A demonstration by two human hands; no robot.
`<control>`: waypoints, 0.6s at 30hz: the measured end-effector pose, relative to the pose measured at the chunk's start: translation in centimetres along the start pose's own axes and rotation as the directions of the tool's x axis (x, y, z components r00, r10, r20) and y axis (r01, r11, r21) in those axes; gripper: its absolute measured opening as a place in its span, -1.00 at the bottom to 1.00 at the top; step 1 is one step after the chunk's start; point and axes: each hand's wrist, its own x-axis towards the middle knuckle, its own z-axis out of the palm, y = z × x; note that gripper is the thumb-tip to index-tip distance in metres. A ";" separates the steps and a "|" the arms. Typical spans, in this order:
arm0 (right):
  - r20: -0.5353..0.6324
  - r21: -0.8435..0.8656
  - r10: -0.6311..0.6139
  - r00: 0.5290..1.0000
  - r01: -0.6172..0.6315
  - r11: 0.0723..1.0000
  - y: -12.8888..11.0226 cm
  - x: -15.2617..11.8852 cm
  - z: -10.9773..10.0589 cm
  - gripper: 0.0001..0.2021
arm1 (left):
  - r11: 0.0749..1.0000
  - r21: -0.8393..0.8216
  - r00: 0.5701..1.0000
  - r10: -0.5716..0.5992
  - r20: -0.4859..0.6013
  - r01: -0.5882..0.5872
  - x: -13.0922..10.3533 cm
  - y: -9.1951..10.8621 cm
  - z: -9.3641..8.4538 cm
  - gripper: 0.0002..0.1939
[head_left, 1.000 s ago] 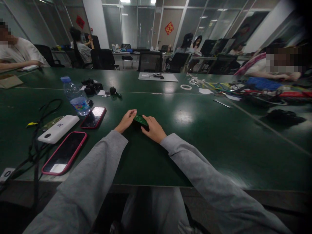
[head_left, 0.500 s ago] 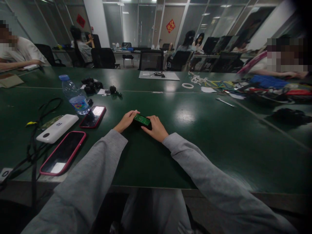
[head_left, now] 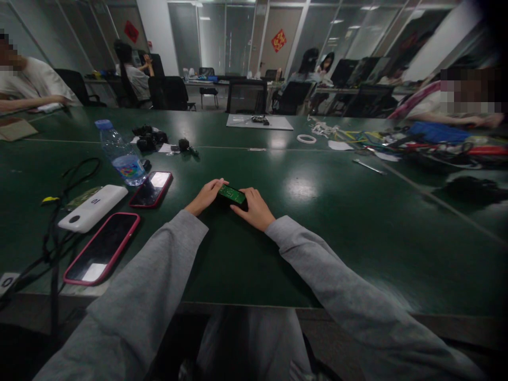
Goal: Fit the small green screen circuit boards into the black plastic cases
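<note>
Between my hands is a small circuit board (head_left: 232,194), green on its upper face and set in a dark, boxlike surround. My left hand (head_left: 208,194) grips its left end, with the thumb along the near upper edge. My right hand (head_left: 256,208) is closed round the right end, its thumb at the near side and fingers over the far side. It is held just over or on the green table (head_left: 246,264); I cannot tell whether it touches. Its underside is hidden.
To the left lie a phone in a pink case (head_left: 102,248), a white power bank (head_left: 93,208), a second phone (head_left: 151,189), a water bottle (head_left: 126,159) and black cables (head_left: 53,238). Farther off are a tape roll (head_left: 306,139), a metal tool (head_left: 369,166) and tangled wires (head_left: 357,136). Several people sit around.
</note>
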 end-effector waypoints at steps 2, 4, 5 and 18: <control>0.000 0.002 0.000 1.000 0.000 1.000 -0.1 0.0 -0.1 -0.52 | 1.000 -0.003 1.000 -0.002 0.001 0.002 0.0 0.0 0.0 -0.50; 0.004 0.008 0.004 1.000 -0.004 1.000 -0.1 0.0 -0.1 -0.52 | 1.000 0.002 1.000 -0.008 0.000 0.008 0.0 0.0 0.0 -0.51; 0.006 0.010 0.008 1.000 -0.008 1.000 -0.1 0.0 -0.1 -0.52 | 1.000 0.005 1.000 -0.012 0.001 0.012 0.0 0.0 0.0 -0.51; 0.005 -0.006 0.001 1.000 -0.001 1.000 0.1 0.1 0.0 -0.53 | 1.000 0.022 1.000 -0.011 0.003 0.011 0.1 -0.2 0.0 -0.51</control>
